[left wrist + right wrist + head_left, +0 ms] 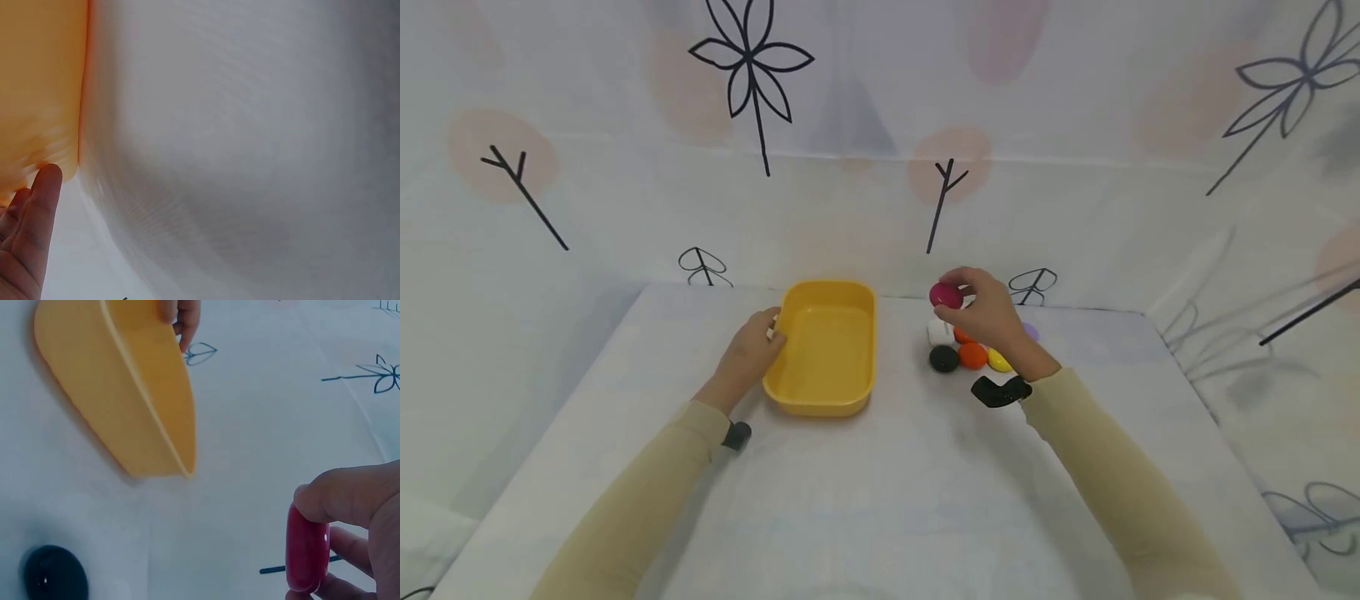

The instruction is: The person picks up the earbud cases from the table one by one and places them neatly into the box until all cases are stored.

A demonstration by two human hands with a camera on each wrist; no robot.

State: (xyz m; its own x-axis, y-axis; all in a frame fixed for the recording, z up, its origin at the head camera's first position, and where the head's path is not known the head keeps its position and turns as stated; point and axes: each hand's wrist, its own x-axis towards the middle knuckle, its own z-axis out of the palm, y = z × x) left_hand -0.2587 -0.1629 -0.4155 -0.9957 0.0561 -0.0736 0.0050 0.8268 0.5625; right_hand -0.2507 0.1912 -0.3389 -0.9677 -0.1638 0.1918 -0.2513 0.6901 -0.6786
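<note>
A yellow rectangular plastic tray stands left of the middle of the table. My left hand grips its left rim; in the left wrist view, the fingers lie along the tray's outer wall. Raised over a small group of glossy rounded pieces, my right hand pinches a magenta pebble-like piece between thumb and fingers. The right wrist view shows that magenta piece edge-on, smooth and fairly thick. Below the hand are a white piece, a black piece, orange pieces and a yellow piece.
A lilac piece shows partly behind the right wrist. White table cloth stretches in front of the tray, and a patterned cloth wall rises along the table's back edge. Dark bands sit at both wrists.
</note>
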